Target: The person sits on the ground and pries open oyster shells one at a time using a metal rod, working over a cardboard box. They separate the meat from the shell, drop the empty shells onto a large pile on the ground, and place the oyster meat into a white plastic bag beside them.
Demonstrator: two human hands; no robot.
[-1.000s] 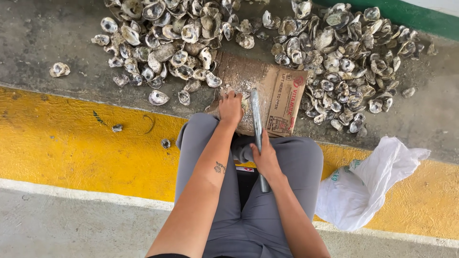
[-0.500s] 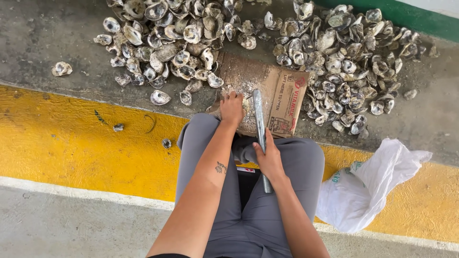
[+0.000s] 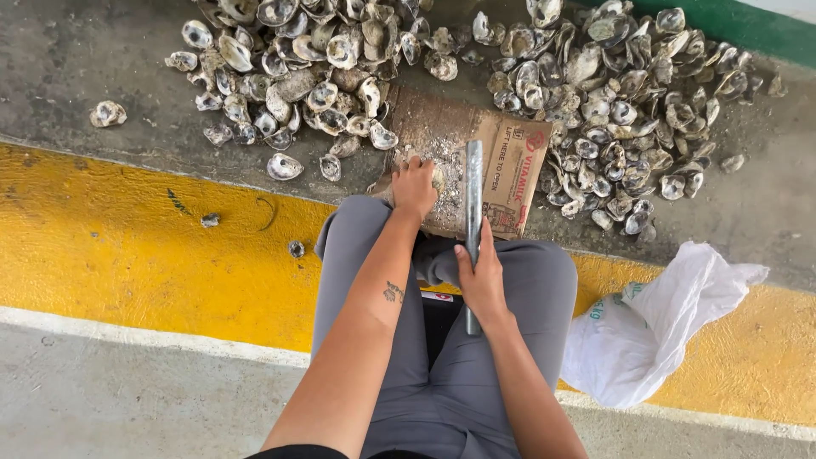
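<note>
Seated on a yellow-painted kerb [image 3: 127, 246], knees in grey trousers [image 3: 527, 280] drawn up, both forearms reaching forward and down. Left hand [image 3: 415, 185] stretched out past the left knee, palm down, fingers curled together over a single oyster shell [image 3: 437, 177] and pressing it onto a flattened piece of cardboard [image 3: 510, 157]; cannot tell how much of that shell lay under the palm. Right hand [image 3: 481, 279] set between the knees, fingers clamped round the lower part of a grey metal bar [image 3: 473, 183], thumb along its left side. Bar held nearly straight away from the body, far end lying over the cardboard just beside the left hand, near end poking out below the right wrist. Cardboard dusted with pale shell grit, resting on a grey concrete floor [image 3: 76, 68]. Large heap of oyster shells [image 3: 306, 68] piled left of and behind the cardboard, a second heap [image 3: 620, 110] crowding its right edge, the two nearly meeting behind it. Stray single shell [image 3: 108, 113] well apart to the far left; small fragments on the yellow paint. White plastic bag [image 3: 654, 327] slumped just beside the right knee, over the kerb. Green painted strip [image 3: 748, 25] at the far right edge. Open room only on the bare concrete at far left and on the kerb to the left of the legs; heaps closing in ahead and to the right.
</note>
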